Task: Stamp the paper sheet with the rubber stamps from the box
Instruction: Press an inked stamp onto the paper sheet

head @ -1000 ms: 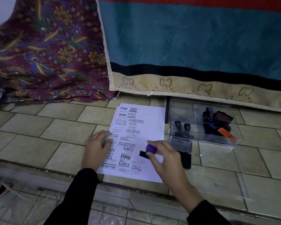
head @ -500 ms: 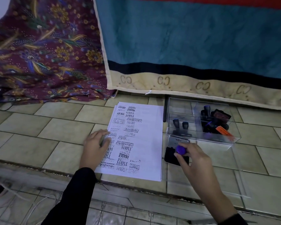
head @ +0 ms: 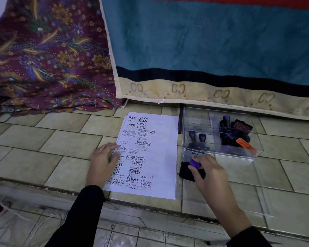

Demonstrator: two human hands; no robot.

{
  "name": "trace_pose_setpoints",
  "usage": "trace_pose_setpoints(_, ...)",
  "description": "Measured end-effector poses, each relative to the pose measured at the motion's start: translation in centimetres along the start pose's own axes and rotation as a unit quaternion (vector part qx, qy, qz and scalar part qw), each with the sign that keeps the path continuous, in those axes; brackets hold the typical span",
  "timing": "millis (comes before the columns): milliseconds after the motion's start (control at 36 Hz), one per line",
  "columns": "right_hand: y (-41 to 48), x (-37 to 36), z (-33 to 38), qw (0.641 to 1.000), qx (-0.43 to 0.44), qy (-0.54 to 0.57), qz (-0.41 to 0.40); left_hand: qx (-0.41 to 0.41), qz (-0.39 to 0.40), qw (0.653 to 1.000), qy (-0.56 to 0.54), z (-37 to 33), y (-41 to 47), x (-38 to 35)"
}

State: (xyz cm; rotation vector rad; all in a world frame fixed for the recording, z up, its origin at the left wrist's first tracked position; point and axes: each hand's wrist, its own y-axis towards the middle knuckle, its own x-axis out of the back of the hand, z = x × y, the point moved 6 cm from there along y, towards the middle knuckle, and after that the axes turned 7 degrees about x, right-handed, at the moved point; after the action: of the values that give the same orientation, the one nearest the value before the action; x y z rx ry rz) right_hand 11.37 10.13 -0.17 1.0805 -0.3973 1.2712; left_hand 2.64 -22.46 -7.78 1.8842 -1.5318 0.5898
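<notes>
Now your right hand (head: 208,174) pinches the stamp (head: 193,162), likely light and rigid, by its knob, on the pad (head: 184,172) at four o'clock of the sheet (head: 165,157); left hand (head: 103,162), fingers flat, pins that flimsy paper.

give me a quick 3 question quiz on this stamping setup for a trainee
1. What colour is the stamp lying by the front right corner of the clear box?
2. True or false: the left hand rests flat on the paper.
3. The right hand holds the purple stamp down on: A the paper, B the ink pad, C the clear box.

Key: 1 orange. 2 true. 3 B.
</notes>
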Motion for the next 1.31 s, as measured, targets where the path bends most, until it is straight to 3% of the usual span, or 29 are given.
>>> trace_pose_setpoints(167, -2.0, 0.0, 1.4, 1.0, 0.028, -0.011, -0.002, -0.007, -0.005, 1.0, 0.007, 0.4, 0.1, -0.1)
trace_pose_setpoints(417, 0.5, -0.1, 0.3, 0.999, -0.04, 0.006, 0.018, 0.005, 0.002, 1.0, -0.003, 0.0, 0.0, 0.1)
trace_pose_setpoints(528, 1.3, -0.8, 3.0, 0.997, -0.005, 0.074, 0.014, 0.002, -0.002, 1.0, -0.001, 0.0, 0.1, 0.1)
trace_pose_setpoints(694, 2.5, -4.6, 7.2, 0.987, 0.053, 0.128, 0.082, 0.002, -0.009, 1.0, 0.008, 0.0, 0.0, 0.0)
trace_pose_setpoints(1028, 3.0, -7.8, 8.0, 0.983, 0.07, 0.086, 0.145, -0.004, -0.005, 1.0, 0.005, -0.2, 0.2, 0.2)
trace_pose_setpoints(1306, 2.1, -7.6, 9.5, 0.985, 0.12, 0.008, 0.122, -0.011, -0.005, 1.0, 0.014, -0.1, 0.1, 0.1)
